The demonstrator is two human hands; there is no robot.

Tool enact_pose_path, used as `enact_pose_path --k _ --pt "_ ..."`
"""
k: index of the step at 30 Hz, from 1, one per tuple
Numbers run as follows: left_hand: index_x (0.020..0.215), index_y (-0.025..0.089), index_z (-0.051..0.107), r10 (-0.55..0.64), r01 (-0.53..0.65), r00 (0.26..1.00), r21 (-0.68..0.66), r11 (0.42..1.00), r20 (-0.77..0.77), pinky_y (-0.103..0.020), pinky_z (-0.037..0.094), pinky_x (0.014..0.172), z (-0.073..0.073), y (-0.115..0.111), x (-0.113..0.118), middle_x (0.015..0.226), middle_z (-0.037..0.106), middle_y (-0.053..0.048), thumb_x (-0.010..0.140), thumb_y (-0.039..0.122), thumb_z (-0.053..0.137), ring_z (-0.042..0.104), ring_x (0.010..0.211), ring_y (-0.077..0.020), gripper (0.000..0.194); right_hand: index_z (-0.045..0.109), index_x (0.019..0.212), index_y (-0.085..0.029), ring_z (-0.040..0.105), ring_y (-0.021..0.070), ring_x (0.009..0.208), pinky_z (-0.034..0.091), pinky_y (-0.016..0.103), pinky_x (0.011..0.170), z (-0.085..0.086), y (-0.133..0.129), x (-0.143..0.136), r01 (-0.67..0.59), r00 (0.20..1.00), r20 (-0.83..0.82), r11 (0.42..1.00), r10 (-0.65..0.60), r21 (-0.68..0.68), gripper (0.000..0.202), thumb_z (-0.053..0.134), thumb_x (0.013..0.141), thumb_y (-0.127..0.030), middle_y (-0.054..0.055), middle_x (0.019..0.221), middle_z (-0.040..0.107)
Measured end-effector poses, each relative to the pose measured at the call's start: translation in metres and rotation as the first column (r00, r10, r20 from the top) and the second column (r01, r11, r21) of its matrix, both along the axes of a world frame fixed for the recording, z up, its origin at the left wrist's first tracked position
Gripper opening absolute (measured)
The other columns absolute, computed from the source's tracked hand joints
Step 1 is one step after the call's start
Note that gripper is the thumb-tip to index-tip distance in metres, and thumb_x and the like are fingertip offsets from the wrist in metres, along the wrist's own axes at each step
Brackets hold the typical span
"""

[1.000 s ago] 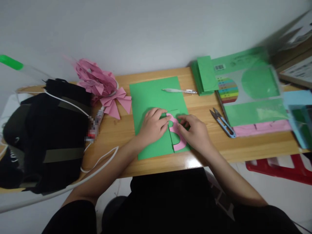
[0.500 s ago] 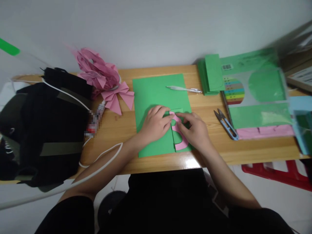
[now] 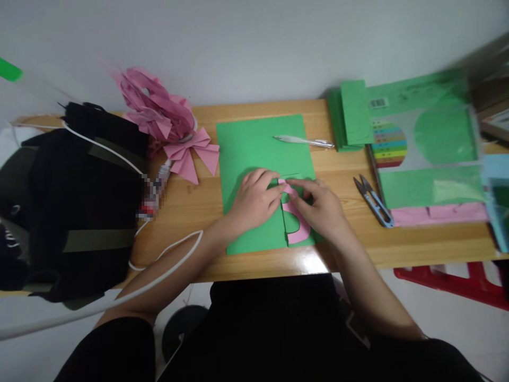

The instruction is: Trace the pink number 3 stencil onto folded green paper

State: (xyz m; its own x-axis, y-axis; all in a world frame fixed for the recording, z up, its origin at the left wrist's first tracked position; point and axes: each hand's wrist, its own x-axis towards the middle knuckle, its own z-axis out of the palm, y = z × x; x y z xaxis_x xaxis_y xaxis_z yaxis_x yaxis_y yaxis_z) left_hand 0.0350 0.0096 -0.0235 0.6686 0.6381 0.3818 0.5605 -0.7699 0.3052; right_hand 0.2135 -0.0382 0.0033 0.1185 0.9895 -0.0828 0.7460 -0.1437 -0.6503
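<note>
A pink curved paper cutout point(image 3: 302, 231) lies over a folded green paper strip point(image 3: 296, 243) near the front of a larger green sheet point(image 3: 254, 140). From the left, my left hand point(image 3: 256, 199) holds the upper end of the cutout, its fingers bent together. The thumb and index finger of my right hand point(image 3: 322, 207) hold the cutout's upper right edge. Its right side is partly hidden under that hand. Beyond both hands, a clear pen point(image 3: 304, 141) rests across the sheet's right edge.
Blue thread snips point(image 3: 374, 201) lie on the right, beside a packet of coloured paper point(image 3: 427, 185). Folded green papers point(image 3: 353, 114) are stacked behind. To the left are pink folded paper pieces point(image 3: 193, 154), a blurred tube point(image 3: 153, 196) and a black bag point(image 3: 99, 196). A white cable point(image 3: 175, 276) crosses my left forearm.
The view has shifted slightly. Both hands stay at the upper part of the pink paper cutout, and the right thumb's tip is now more hidden.
</note>
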Motion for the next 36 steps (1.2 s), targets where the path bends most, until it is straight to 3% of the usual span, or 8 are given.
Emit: enact_pose_path --k 13,18,24,31,36 --pt "0.113 0.021 0.071 -0.018 0.017 0.999 -0.044 0.999 -0.026 -0.043 0.045 0.091 0.002 0.001 -0.003 0.119 0.065 -0.01 0.098 0.03 0.051 0.053 0.112 -0.026 0.027 0.071 0.118 -0.026 0.053 0.0186 0.072 0.045 0.034 0.069 -0.002 0.0 0.006 -0.097 0.994 0.05 0.995 0.096 0.008 0.04 0.062 0.079 -0.03 0.003 0.074 0.055" --pt "0.118 0.021 0.068 -0.06 0.052 0.995 -0.092 0.994 -0.082 -0.046 0.043 0.095 0.007 0.002 -0.006 0.125 0.062 -0.012 0.094 0.041 0.059 0.052 0.117 -0.029 0.033 0.071 0.119 -0.027 0.053 0.0174 0.07 0.044 0.033 0.067 -0.002 0.0 0.007 -0.111 0.991 0.073 0.994 0.111 0.0 0.041 0.064 0.079 -0.031 0.002 0.075 0.055" --pt "0.119 0.019 0.067 -0.068 0.055 0.994 -0.148 0.987 -0.09 -0.048 0.04 0.099 0.008 0.002 -0.007 0.128 0.06 -0.013 0.091 0.041 0.064 0.049 0.121 -0.0312 0.036 0.064 0.128 -0.022 0.058 0.0215 0.079 0.048 0.038 0.074 -0.001 -0.002 0.011 -0.173 0.98 0.096 0.985 0.173 -0.011 0.051 0.068 0.079 -0.033 0.005 0.084 0.06" --pt "0.116 0.021 0.069 -0.057 0.044 0.996 -0.163 0.986 -0.074 -0.049 0.039 0.101 0.008 0.002 -0.006 0.129 0.06 -0.012 0.091 0.039 0.064 0.049 0.122 -0.031 0.032 0.053 0.137 -0.021 0.056 0.0331 0.113 0.046 0.053 0.097 0.003 -0.046 0.012 -0.309 0.938 0.21 0.94 0.276 0.143 0.055 0.063 0.087 -0.042 0.015 0.123 0.06" --pt "0.119 0.019 0.067 -0.057 0.045 0.996 -0.161 0.986 -0.071 -0.05 0.04 0.099 0.006 0.002 -0.005 0.129 0.06 -0.013 0.09 0.042 0.064 0.05 0.121 -0.032 0.037 0.052 0.138 -0.021 0.052 0.0331 0.125 0.044 0.052 0.103 -0.001 -0.065 0.011 -0.374 0.913 0.238 0.912 0.33 0.167 0.052 0.06 0.091 -0.042 0.016 0.136 0.055"
